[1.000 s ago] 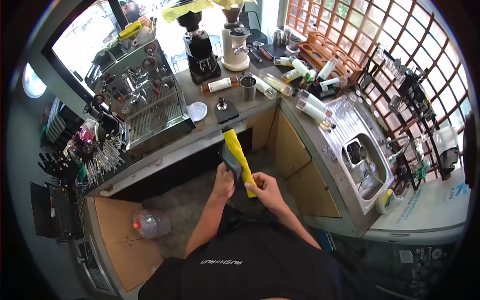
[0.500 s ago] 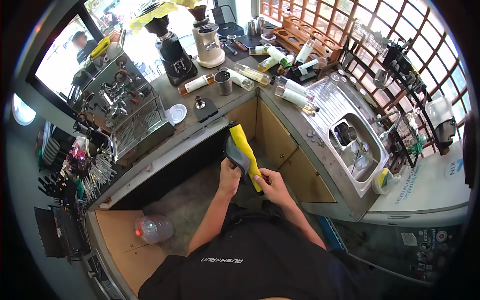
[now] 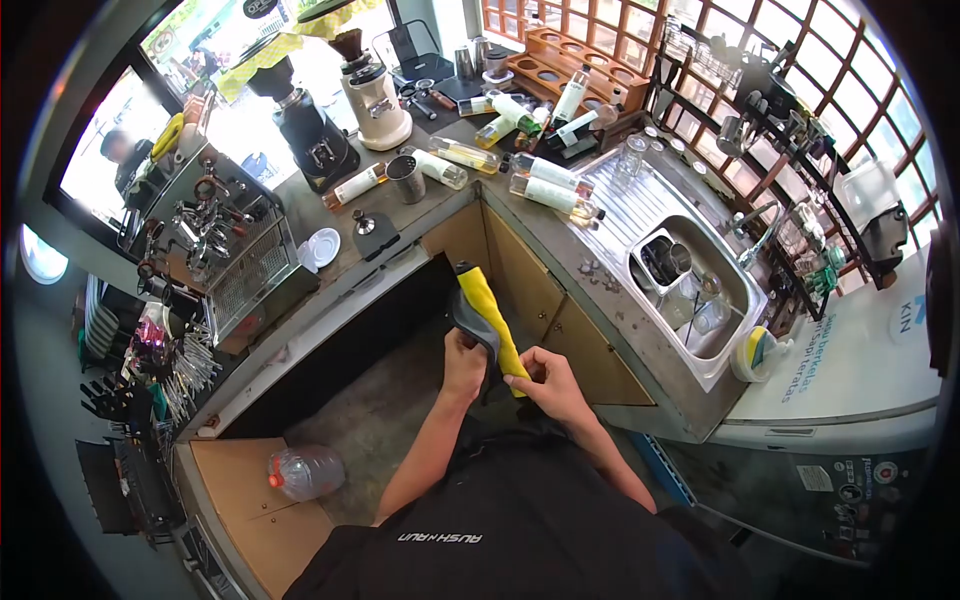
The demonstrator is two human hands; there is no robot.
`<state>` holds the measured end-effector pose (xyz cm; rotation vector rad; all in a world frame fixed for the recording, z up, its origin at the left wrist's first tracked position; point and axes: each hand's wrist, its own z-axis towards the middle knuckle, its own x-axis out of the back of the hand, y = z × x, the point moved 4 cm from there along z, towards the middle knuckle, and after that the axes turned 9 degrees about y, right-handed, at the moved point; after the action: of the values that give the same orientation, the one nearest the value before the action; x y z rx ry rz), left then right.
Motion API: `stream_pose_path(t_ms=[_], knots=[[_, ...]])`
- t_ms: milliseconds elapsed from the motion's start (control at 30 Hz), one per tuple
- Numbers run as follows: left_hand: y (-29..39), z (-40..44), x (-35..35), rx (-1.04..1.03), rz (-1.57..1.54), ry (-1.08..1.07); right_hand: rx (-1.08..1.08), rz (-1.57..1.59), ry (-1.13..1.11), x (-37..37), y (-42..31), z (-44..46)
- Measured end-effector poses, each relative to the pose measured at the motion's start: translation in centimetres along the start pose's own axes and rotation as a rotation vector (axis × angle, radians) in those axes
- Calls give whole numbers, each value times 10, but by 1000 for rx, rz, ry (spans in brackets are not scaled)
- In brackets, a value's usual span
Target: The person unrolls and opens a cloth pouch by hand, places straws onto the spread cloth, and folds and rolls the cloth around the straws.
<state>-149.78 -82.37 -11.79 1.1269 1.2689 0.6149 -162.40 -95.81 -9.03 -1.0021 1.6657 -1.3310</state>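
Note:
In front of my body, both hands hold a yellow and dark grey cloth (image 3: 492, 315), its yellow side in a long narrow strip and its grey side curving away to the left. My left hand (image 3: 463, 368) is closed around the grey part. With thumb and fingers, my right hand (image 3: 550, 382) pinches the lower end of the yellow strip. The cloth's far end points away from me, above the floor and in front of the corner cabinets. Some of its folds are hidden by my fingers.
Bottles (image 3: 545, 190) lie on the corner counter, near a metal cup (image 3: 405, 180), coffee grinders (image 3: 377, 105) and a tamper (image 3: 366, 226). An espresso machine (image 3: 240, 260) stands left. Dishes fill the sink (image 3: 712, 372) at right. A plastic jug (image 3: 308, 472) sits low left. Someone is outside the window.
The view has shifted, so the counter things appear farther left. My right hand still pinches the cloth's lower end, and the grey side now shows more curved beside the yellow.

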Motion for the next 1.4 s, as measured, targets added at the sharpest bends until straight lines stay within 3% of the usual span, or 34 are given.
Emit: stream_pose_path(t_ms=[267,600,733,967,1067,1233,1400], knots=[[-29,-26,-69,288,2,-293,20,102,92,71,10,-16],[-54,-33,-128,182,-7,-264,-3,56,139,117,13,-40],[-55,-37,-137,157,22,-283,39,195,216,118,16,-42],[-54,-48,-123,349,131,-474,28,193,143,116,21,-40],[-56,-47,-115,332,159,-494,6,173,87,117,25,-37],[-40,-44,-120,218,125,-341,-4,115,97,117,13,-36],[-63,-31,-106,193,178,-378,20,206,147,110,15,-38]])
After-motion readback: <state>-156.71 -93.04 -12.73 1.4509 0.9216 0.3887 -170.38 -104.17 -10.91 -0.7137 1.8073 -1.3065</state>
